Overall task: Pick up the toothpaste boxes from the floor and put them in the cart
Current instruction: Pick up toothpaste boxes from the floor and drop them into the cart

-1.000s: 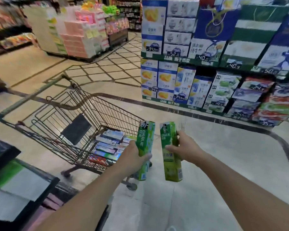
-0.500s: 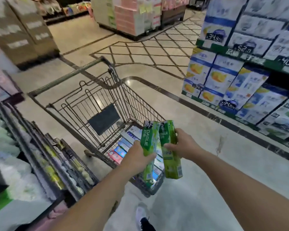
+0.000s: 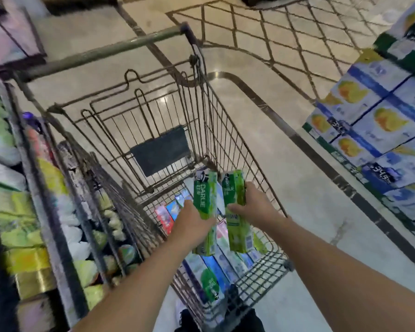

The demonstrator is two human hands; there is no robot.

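Left hand (image 3: 192,224): wrapped round the lower half of the left box (image 3: 204,197), which it holds nearly upright in the lower middle of the frame.
Right hand (image 3: 256,207): clasps the right box (image 3: 239,232) at mid-length, with the thumb across its front face.
Boxes: both are green and stand side by side, close together. I cannot tell whether they touch. Both hang over the cart (image 3: 216,116), inside its wire walls.
Pile (image 3: 209,279): more boxes lie flat on the cart bottom, directly under my two and toward the lower edge of the frame.
Step, as I judge it: setting these two down in the cart.
Doing it well: I tip each box from upright to flat and line it up with the pile. I bring it down close before I loosen my fingers, so it settles and does not bounce.
Clearance: the right box sits near the cart's right wall, so I keep my knuckles and the box corner inward of the wires.
Risk: dropped from this height, a box could dent a corner or scatter the pile. A knock on the wall may roll the cart.
Floor (image 3: 297,212): I see no toothpaste box on the part in view. I cannot tell about the rest.
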